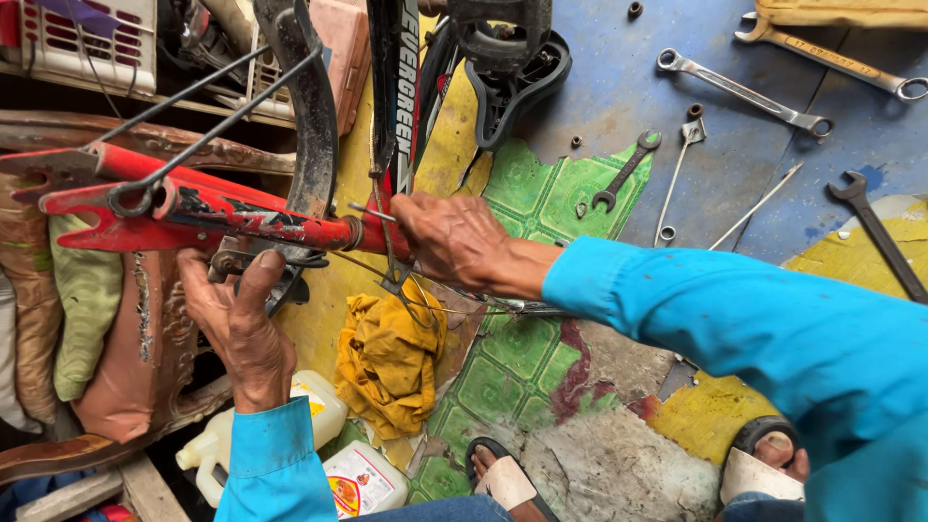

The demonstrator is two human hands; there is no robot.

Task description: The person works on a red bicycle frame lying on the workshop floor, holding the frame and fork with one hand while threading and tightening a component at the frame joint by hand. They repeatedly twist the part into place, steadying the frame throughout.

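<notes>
Though chipped — glossy red tubular frame [242, 217]

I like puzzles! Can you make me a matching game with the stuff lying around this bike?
Things:
1. bike frame
2. rag
3. small spanner
4. plastic jug

Descriptions:
A. mustard yellow, crumpled on the floor
B. white, below the left hand
C. red, held by both hands
D. dark metal, lying on green patterned flooring

Pairs: 1-C, 2-A, 3-D, 4-B
</notes>
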